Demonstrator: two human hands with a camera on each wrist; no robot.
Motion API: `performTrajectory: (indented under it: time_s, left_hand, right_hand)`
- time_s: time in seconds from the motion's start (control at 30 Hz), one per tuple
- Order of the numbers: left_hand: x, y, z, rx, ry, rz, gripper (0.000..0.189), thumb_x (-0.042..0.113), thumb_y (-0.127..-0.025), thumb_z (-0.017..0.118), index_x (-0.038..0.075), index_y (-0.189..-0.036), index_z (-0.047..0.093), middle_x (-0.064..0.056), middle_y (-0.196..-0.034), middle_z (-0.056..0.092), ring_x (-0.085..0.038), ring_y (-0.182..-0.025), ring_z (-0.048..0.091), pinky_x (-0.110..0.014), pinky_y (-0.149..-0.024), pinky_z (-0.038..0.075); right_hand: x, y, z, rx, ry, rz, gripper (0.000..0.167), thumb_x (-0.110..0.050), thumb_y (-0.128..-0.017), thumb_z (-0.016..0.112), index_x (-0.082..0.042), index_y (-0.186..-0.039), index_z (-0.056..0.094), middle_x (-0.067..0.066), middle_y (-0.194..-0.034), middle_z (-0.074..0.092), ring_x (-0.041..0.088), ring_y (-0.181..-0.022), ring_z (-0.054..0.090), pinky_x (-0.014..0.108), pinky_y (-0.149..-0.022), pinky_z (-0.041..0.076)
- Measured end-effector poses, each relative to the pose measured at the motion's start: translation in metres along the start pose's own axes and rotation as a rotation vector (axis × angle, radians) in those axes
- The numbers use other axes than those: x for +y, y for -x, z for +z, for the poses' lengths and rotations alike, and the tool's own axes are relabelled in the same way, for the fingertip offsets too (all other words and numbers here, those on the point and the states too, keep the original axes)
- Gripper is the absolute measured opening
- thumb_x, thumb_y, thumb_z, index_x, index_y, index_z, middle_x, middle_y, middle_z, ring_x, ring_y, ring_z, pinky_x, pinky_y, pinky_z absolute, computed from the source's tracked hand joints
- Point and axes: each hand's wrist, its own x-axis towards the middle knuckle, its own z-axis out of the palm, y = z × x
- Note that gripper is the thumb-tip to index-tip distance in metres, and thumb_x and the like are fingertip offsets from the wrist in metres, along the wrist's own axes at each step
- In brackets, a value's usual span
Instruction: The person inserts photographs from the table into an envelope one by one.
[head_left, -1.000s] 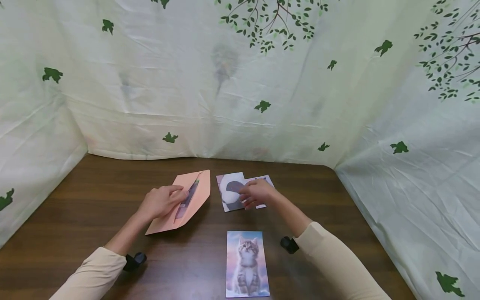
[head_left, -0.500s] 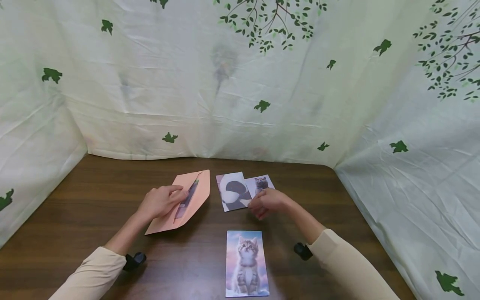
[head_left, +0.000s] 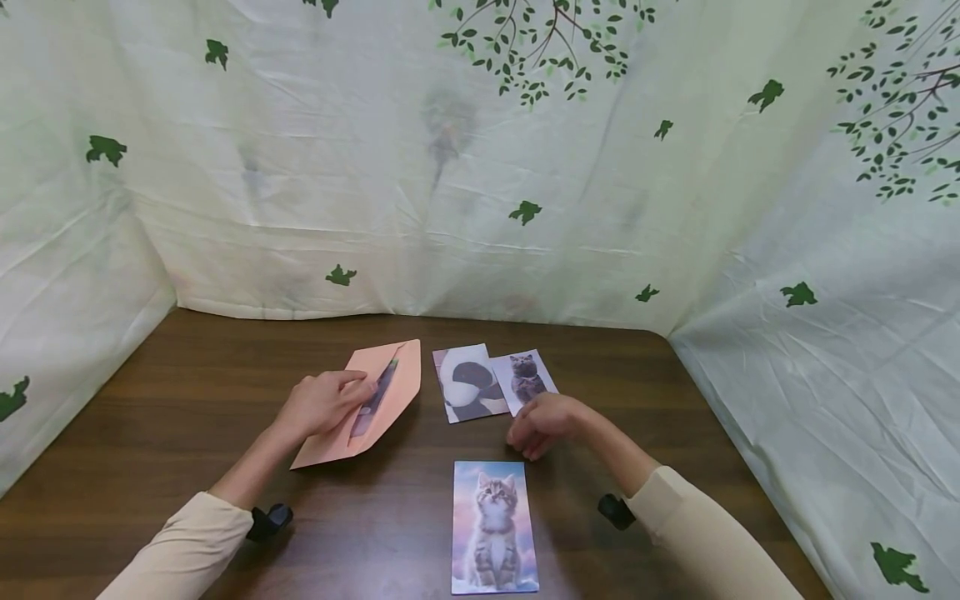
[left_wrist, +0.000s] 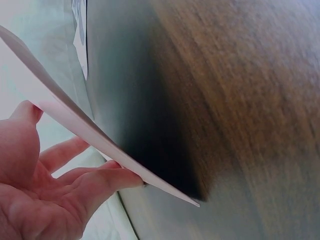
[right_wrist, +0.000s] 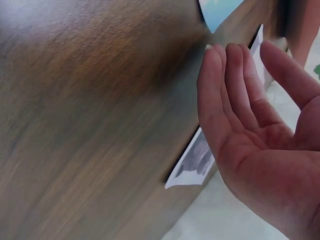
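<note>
My left hand point(head_left: 322, 404) holds a pink envelope point(head_left: 407, 375) tilted up off the table, seen nearly edge-on as a thin pale sheet point(left_wrist: 95, 134) in the left wrist view. A printed picture point(head_left: 381, 392) shows through the envelope's opening beside my fingers. My right hand point(head_left: 551, 423) holds nothing; its fingers are loosely bent, as the right wrist view of the hand point(right_wrist: 255, 130) shows. Just beyond it lies a small grey-cat picture card point(head_left: 525, 375). A card with white and grey rounded shapes point(head_left: 467, 385) lies to the left, touching or slightly overlapping it.
A larger kitten picture card point(head_left: 495, 533) lies flat at the near middle of the brown wooden table point(head_left: 360, 533). A pale leaf-printed cloth point(head_left: 315, 192) hangs around the table's back and sides. Each wrist bears a small black camera.
My right hand has drawn back toward me and rightward from the two small cards, uncovering the grey-cat card. The left hand and envelope have stayed put.
</note>
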Motion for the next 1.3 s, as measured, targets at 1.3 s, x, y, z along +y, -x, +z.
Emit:
performTrajectory:
  time_s: [1.3]
  left_hand:
    - [0.002, 0.001, 0.001, 0.007, -0.001, -0.005, 0.056, 0.045, -0.103, 0.051, 0.004, -0.139, 0.061, -0.028, -0.132, 0.064, -0.052, -0.119, 0.060, -0.055, -0.088, 0.049]
  right_hand:
    - [0.014, 0.001, 0.003, -0.087, 0.118, 0.081, 0.007, -0.008, -0.084, 0.077, -0.002, -0.085, 0.076, 0.002, -0.073, 0.066, 0.012, -0.063, 0.062, 0.026, -0.065, 0.056]
